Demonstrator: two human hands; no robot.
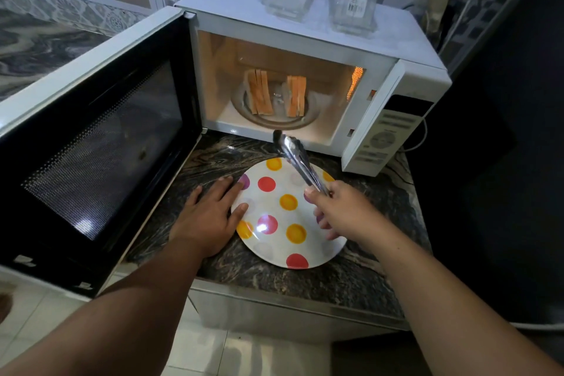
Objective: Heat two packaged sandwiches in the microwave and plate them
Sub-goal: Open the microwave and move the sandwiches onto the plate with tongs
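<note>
Round glossy polka-dot plate [283, 223] on veined stone desk [360, 281], left hand [210, 220] flat, fingers straight at its rim, right hand [338, 207] gripping closed metal tongs [297, 159], two sandwiches [259, 96] upright in lit microwave [305, 49]

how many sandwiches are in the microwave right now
2: left sandwich and right sandwich, side by side on the turntable inside the open microwave. None appears hidden.

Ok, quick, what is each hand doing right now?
Left hand: open, fingers flat on the plate rim.
Right hand: holding the tongs.
</note>
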